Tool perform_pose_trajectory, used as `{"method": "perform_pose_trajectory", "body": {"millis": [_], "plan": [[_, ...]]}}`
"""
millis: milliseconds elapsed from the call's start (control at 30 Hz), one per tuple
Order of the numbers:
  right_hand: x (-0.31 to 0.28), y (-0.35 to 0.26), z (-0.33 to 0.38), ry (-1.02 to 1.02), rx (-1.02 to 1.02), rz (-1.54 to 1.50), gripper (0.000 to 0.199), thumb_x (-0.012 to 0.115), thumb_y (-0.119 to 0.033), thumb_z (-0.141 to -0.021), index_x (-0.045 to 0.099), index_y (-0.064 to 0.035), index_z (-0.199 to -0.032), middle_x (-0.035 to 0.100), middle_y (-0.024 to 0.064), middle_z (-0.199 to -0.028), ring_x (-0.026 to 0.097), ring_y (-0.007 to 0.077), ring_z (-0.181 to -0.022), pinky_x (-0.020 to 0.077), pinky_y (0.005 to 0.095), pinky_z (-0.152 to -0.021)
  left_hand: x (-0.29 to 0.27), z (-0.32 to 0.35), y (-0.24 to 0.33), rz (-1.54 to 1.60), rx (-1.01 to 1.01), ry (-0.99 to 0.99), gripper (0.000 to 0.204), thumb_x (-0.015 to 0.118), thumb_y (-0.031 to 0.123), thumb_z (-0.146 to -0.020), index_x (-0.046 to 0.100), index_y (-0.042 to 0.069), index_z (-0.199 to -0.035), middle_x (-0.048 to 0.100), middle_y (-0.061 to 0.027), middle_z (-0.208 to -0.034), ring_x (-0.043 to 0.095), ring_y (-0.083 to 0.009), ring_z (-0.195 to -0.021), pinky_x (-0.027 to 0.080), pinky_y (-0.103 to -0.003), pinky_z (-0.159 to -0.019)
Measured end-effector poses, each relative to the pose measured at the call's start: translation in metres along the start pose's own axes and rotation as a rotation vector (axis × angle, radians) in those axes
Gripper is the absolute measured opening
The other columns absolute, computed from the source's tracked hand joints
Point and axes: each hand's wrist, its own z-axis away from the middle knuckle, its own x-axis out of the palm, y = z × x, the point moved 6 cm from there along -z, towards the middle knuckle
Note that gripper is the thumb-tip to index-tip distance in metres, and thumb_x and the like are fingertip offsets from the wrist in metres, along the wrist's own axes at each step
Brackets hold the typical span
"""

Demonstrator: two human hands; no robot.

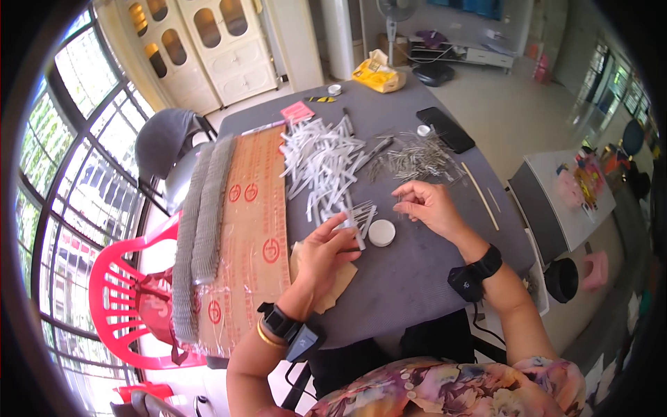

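My left hand (325,254) is closed on a slim white strip (359,240), which sticks out past the fingertips. To the right, my right hand (427,206) is pinched, thumb against fingers; what it holds, if anything, is too small to make out. Beyond the left hand lies a loose heap of white strips (323,156). A tangle of thin metal pins (420,160) spreads beyond the right hand. Between the hands sit a round white lid or dish (381,233) and a small group of thin pieces (363,215). Tan paper (337,286) lies under the left wrist.
On the left, long grey ribbed rolls (208,208) rest on brown cardboard (253,208). A black phone-like slab (445,130), a wooden stick (479,196), a pink card (297,112) and a yellow bag (379,73) lie on the grey table (410,299). A red plastic chair (114,292) stands left.
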Motion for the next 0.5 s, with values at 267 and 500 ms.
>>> {"method": "perform_pose_trajectory", "body": {"millis": [267,500], "plan": [[0.029,-0.019,0.012,-0.088,-0.356,0.301,0.009,0.066,-0.009,-0.073,0.061,-0.0024,-0.076,0.059,0.0049,-0.069,0.055,0.0140,-0.059,0.0432,0.0258,-0.054,-0.005,0.001,-0.004,0.055,-0.017,-0.010,0.037,0.058,0.003,-0.080,0.048,0.006,-0.116,0.062,-0.0068,-0.089,0.059,-0.0120,-0.073,0.054,-0.026,-0.062],[0.028,-0.027,0.014,-0.056,-0.432,0.311,0.009,0.066,-0.009,-0.073,0.060,-0.0026,-0.075,0.060,0.0045,-0.071,0.056,0.0143,-0.061,0.0440,0.0267,-0.055,-0.003,-0.001,-0.006,0.073,0.006,-0.066,0.033,0.058,0.003,-0.081,0.050,0.006,-0.113,0.062,-0.0080,-0.088,0.061,-0.0145,-0.076,0.054,-0.028,-0.065]]}}
